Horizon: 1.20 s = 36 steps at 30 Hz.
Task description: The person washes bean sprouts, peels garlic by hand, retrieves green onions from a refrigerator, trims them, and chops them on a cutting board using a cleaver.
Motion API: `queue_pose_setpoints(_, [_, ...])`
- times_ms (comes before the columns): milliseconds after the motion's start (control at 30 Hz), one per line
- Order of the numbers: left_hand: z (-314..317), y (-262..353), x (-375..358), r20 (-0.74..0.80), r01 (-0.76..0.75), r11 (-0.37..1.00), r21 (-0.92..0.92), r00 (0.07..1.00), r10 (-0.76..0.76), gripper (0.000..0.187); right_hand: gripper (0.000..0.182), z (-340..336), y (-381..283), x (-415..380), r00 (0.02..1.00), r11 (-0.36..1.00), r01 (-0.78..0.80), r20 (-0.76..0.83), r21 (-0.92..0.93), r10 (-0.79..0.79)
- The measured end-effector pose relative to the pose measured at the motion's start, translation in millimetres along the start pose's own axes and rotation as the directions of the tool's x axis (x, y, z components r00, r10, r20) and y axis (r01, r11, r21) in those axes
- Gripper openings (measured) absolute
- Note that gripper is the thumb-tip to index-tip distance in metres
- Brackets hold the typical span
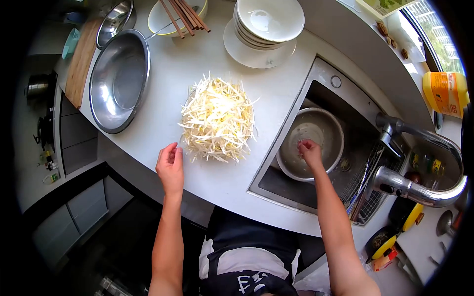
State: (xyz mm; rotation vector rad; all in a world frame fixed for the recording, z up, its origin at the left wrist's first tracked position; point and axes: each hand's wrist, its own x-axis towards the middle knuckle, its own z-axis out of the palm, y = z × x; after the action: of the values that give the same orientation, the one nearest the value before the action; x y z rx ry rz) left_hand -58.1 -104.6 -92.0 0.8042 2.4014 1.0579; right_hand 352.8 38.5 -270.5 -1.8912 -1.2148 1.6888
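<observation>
A heaped pile of bean sprouts [217, 121] sits on the white counter, on a plate whose rim barely shows. Just left of its lower edge is my left hand [170, 165], loosely curled with a gap between thumb and fingers and nothing visible in it. My right hand [310, 152] is over a metal basin [335, 133] standing in the sink. Its fingers are pinched together; whether they hold anything is too small to make out. Shallow water with a few pale bits shows inside the basin.
A large steel bowl [118, 81] stands left, beside a wooden cutting board [81, 64]. At the back are stacked white bowls [269, 19] and a bowl with chopsticks [185, 17]. A faucet [419, 185] and wire rack [370, 197] border the sink [321, 79] on the right.
</observation>
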Motion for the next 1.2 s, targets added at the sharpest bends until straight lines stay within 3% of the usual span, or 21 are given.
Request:
queue_pose_setpoints(33, [7.5,3.1,3.7,0.008,0.035,0.998,-0.043,0.999,-0.034,0.025,0.013,-5.9,4.4,-5.8,0.998,0.99,0.067,0.016,-0.125,-0.065])
queue_pose_setpoints(67, [9.6,6.6,7.7,0.011,0.043,0.998,-0.045,0.999,-0.042,0.025,0.013,-10.4,10.8,-13.5,0.998,0.989,0.061,0.016,-0.132,-0.06])
queue_pose_setpoints(133, [17.8,19.9,15.2,-0.033,0.004,0.983,0.183,0.999,0.002,0.027,0.014,-23.5,3.2,-31.3,0.967,0.821,0.243,0.066,-0.517,-0.245])
queue_pose_setpoints(200, [19.4,11.3,23.2,-0.036,-0.033,0.976,0.216,0.998,0.042,0.024,0.016,-27.9,-9.3,-45.2,0.984,0.792,0.174,0.064,-0.586,-0.169])
queue_pose_setpoints(267, [17.6,3.9,26.1,0.013,-0.047,0.976,0.212,0.999,0.046,0.017,0.016,-25.7,-10.1,-52.3,0.968,0.711,0.247,0.13,-0.658,-0.217])
queue_pose_setpoints(400, [11.1,4.4,12.5,-0.015,0.069,0.993,0.099,0.998,-0.068,0.008,0.016,-13.0,-3.2,-50.2,0.971,0.7,0.226,0.214,-0.678,-0.106])
queue_pose_setpoints(500, [-6.6,27.7,-38.3,-0.02,0.156,0.986,0.064,0.988,-0.155,0.005,0.017,-7.6,17.4,-45.1,0.965,0.6,0.247,0.251,-0.761,-0.078])
queue_pose_setpoints(567, [-7.2,32.6,-73.1,0.09,0.152,0.988,-0.028,0.985,-0.149,0.004,0.016,-4.3,21.6,-47.9,0.975,0.63,0.168,0.222,-0.758,0.008])
queue_pose_setpoints(633, [5.7,46.4,-107.2,0.218,0.167,0.969,-0.18,0.968,-0.126,0.003,0.016,-6.2,9.8,-58.0,0.976,0.666,0.166,0.217,-0.727,-0.007])
queue_pose_setpoints(700, [26.0,76.9,-132.6,0.369,0.012,0.975,-0.221,0.927,0.072,0.007,0.016,-12.3,-8.5,-74.7,0.978,0.7,0.164,0.208,-0.695,-0.023])
queue_pose_setpoints(800, [63.3,103.8,-159.0,0.601,0.196,0.943,-0.269,0.799,0.005,0.007,0.014,-24.5,-55.3,-108.8,0.979,0.818,0.2,0.139,-0.539,-0.148])
queue_pose_setpoints(867, [83.4,137.5,-163.9,0.581,0.091,0.92,-0.381,0.798,0.161,0.009,0.008,-31.1,-111.5,-144.9,0.903,0.837,0.364,-0.066,-0.409,-0.425])
queue_pose_setpoints(900, [86.5,162.6,-162.5,0.518,-0.015,0.888,-0.46,0.807,0.282,0.012,0.008,-31.2,-149.1,-168.9,0.879,0.856,0.368,-0.166,-0.363,-0.448])
queue_pose_setpoints(933, [88.0,184.8,-161.5,0.405,-0.147,0.828,-0.542,0.817,0.41,0.014,0.01,-31.8,-180.0,-190.3,0.849,0.872,0.377,-0.26,-0.313,-0.46])
queue_pose_setpoints(1000, [93.6,212.6,-159.6,0.173,-0.373,0.679,-0.633,0.786,0.593,0.013,0.014,-36.7,-201.0,-214.0,0.69,0.759,0.569,-0.317,-0.317,-0.65])
queue_pose_setpoints(1033, [102.2,212.1,-159.6,0.166,-0.381,0.679,-0.628,0.787,0.595,0.013,0.016,-39.2,-193.2,-213.3,0.558,0.647,0.636,-0.329,-0.421,-0.762])
queue_pose_setpoints(1067, [116.3,202.0,-159.8,0.27,-0.31,0.741,-0.596,0.791,0.549,0.011,0.013,-38.3,-176.1,-200.2,0.541,0.654,0.651,-0.368,-0.386,-0.756])
queue_pose_setpoints(1100, [129.7,188.8,-160.0,0.367,-0.244,0.796,-0.555,0.786,0.497,0.01,0.011,-37.0,-164.7,-180.4,0.673,0.736,0.548,-0.314,-0.397,-0.67])
queue_pose_setpoints(1133, [139.6,172.6,-165.6,0.614,0.226,0.853,-0.471,0.778,0.134,0.01,0.01,-37.4,-147.9,-160.2,0.787,0.799,0.433,-0.257,-0.418,-0.561])
queue_pose_setpoints(1167, [133.3,162.5,-167.9,0.599,0.183,0.881,-0.436,0.789,0.132,0.01,0.012,-45.8,-106.4,-139.6,0.969,0.901,0.109,-0.158,-0.421,-0.191])
queue_pose_setpoints(1200, [123.9,154.4,-163.2,0.583,0.131,0.907,-0.401,0.8,0.143,0.011,0.013,-35.6,-101.3,-142.4,0.946,0.888,0.145,-0.203,-0.436,-0.253])
